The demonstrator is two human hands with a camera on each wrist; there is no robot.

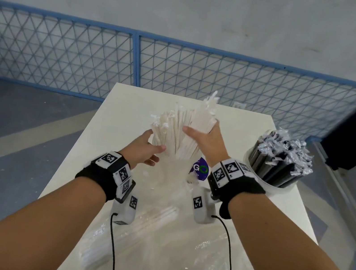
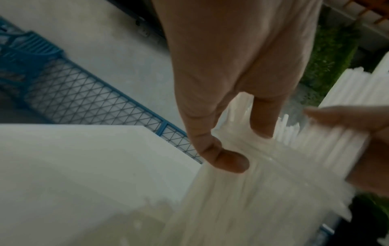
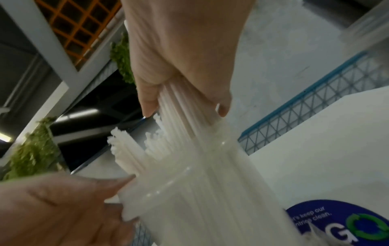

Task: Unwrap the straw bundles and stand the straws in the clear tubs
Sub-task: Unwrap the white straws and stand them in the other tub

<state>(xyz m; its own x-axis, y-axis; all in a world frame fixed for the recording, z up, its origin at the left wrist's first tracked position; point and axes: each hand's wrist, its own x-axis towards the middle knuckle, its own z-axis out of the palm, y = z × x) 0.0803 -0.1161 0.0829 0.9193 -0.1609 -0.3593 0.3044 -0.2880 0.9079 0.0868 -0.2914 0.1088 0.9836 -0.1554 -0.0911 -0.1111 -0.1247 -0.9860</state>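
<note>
A clear tub (image 1: 168, 168) with a purple label stands mid-table, with white straws (image 1: 173, 129) fanned out of its top. My right hand (image 1: 203, 134) grips a thick bunch of these straws above the tub; in the right wrist view, thumb and fingers of the right hand (image 3: 186, 110) wrap around the bunch (image 3: 189, 133). My left hand (image 1: 149, 147) lies against the tub's left rim, fingers relaxed. In the left wrist view, the fingertips (image 2: 229, 162) of the left hand touch the straws (image 2: 263, 174). A wrapped bundle of white straws (image 1: 132, 233) lies on the near table.
A second tub (image 1: 265, 184) packed with black straws (image 1: 279, 159) stands at the right edge of the white table (image 1: 133, 113). Crumpled clear plastic wrap (image 1: 204, 264) covers the near table. A blue mesh fence (image 1: 134, 64) runs behind the table.
</note>
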